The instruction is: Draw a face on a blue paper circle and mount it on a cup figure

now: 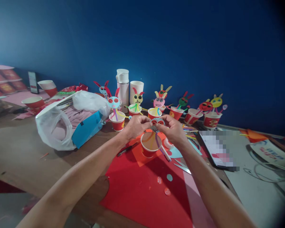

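Note:
Both hands meet above a red paper cup point(151, 146) that stands on orange and red paper. My left hand point(139, 126) pinches the left edge of a small grey-blue paper face point(157, 124) with red eyes. On its right edge, the fingers of my right hand point(173, 128) are closed too. A yellow and a purple strip hang below the face toward the cup. Red paper point(144, 186) lies under the cup, with small round paper pieces point(169, 177) on it. A black pen point(126, 149) is left of the cup, and scissors point(182, 167) lie to the right.
Several cups with paper animal figures point(117, 122) stand along the blue wall. A plastic bag point(59, 126) with pink strips is at the left. Behind are a white flask point(123, 87) and stacked cups point(136, 88). A phone point(217, 152) lies at the right.

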`<state>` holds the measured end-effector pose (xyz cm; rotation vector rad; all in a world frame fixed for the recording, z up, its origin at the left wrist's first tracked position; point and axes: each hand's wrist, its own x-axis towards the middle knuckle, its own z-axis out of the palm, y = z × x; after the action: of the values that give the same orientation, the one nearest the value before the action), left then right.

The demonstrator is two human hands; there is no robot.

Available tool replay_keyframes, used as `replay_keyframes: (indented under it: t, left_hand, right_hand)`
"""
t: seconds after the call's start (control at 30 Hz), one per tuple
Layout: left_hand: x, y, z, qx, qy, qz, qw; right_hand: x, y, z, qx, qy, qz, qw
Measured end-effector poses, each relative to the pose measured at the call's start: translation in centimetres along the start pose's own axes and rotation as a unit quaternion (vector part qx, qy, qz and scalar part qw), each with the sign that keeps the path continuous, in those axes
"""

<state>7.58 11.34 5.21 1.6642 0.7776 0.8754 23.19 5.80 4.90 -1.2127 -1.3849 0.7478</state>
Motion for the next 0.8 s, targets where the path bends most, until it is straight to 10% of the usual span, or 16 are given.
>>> replay_keyframes:
  t: [0.8]
  left_hand:
    - [-0.5, 1.2, -1.6, 0.034, -0.126, -0.037, 0.991]
  right_hand:
    - [-0.2, -1.7, -1.0, 0.111, 0.036, 0.026, 0.993]
